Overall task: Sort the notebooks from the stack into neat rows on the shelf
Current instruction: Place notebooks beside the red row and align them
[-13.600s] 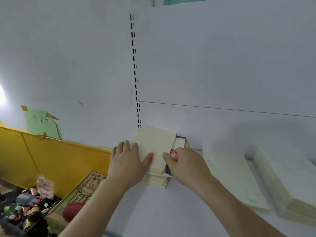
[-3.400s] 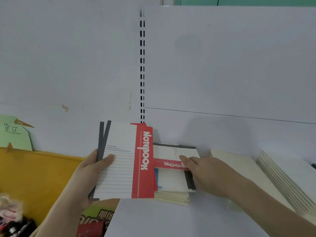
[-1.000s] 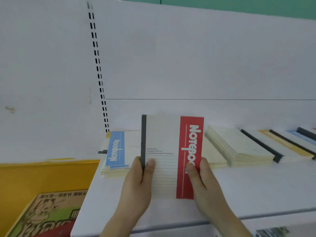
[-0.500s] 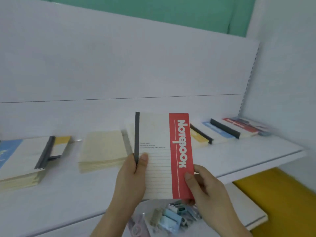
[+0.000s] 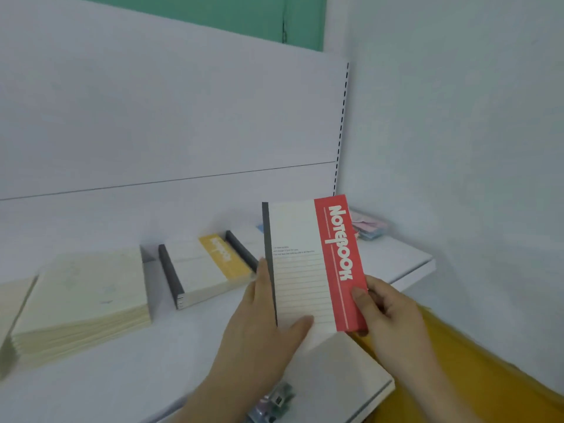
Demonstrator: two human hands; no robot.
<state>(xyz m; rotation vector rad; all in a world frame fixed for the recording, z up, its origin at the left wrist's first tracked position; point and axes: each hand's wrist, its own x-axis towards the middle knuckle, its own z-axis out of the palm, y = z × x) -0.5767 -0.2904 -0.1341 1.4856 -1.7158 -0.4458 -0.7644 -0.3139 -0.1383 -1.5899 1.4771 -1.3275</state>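
Red notebook (image 5: 314, 264) held upright in both grips, covering the shelf (image 5: 91, 377) behind it. Blue-edged item (image 5: 260, 228) behind its top left corner almost wholly hidden; kind not determinable. Small print on the cover too fine to read. Lettering on the yellow-striped notebook (image 5: 210, 264) blurred, illegible. Pink and blue bundle (image 5: 367, 228) at the far right of the shelf blurred and partly covered; contents unclear. Cream stack (image 5: 82, 297) smeared, count not possible; further stack (image 5: 9, 303) cut off at left edge. Small items (image 5: 274, 401) below the shelf front half hidden by left wrist (image 5: 210, 392), cut off at bottom edge.
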